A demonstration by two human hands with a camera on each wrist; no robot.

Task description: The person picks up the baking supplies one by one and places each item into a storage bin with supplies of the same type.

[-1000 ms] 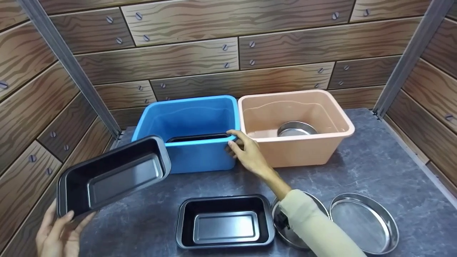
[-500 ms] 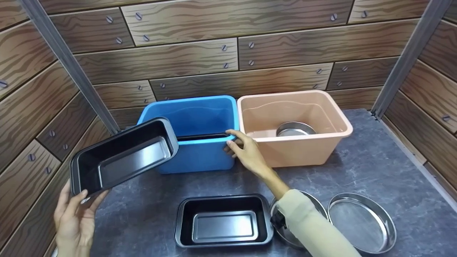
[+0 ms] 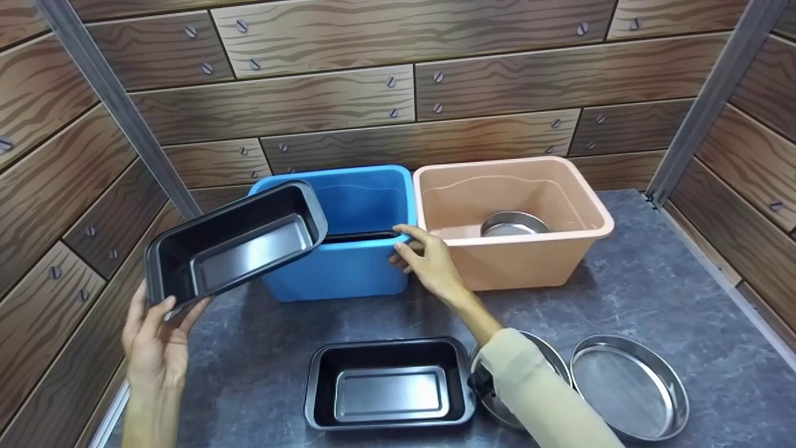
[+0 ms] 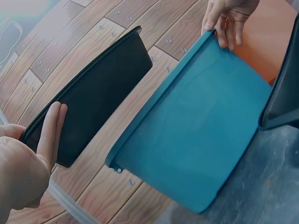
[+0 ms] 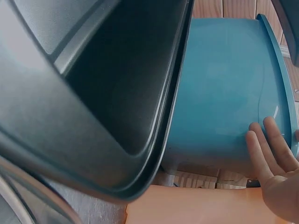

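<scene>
My left hand (image 3: 157, 345) grips one end of a black loaf pan (image 3: 233, 252), thumb on the inside and fingers beneath. The pan is raised and tilted, its far end overlapping the left part of the blue bin (image 3: 342, 270) in the head view. In the left wrist view, two fingers (image 4: 51, 128) lie along the pan's underside. At the bin's front right corner my right hand (image 3: 435, 264) pinches the rim. Inside that bin, the dark edge of another loaf pan (image 3: 360, 236) shows just behind the front wall; the rest is hidden.
To the right stands a peach bin (image 3: 510, 267) with a round cake tin (image 3: 513, 225) inside. A second black loaf pan (image 3: 392, 395) lies on the dark table in front. Beside it are two round tins, one (image 3: 631, 386) in full view, the other (image 3: 550, 351) partly under the right sleeve (image 3: 541, 386).
My left hand has carried the loaf pan up and to the right, toward the blue bin. The right hand has stayed at the bin's corner.
</scene>
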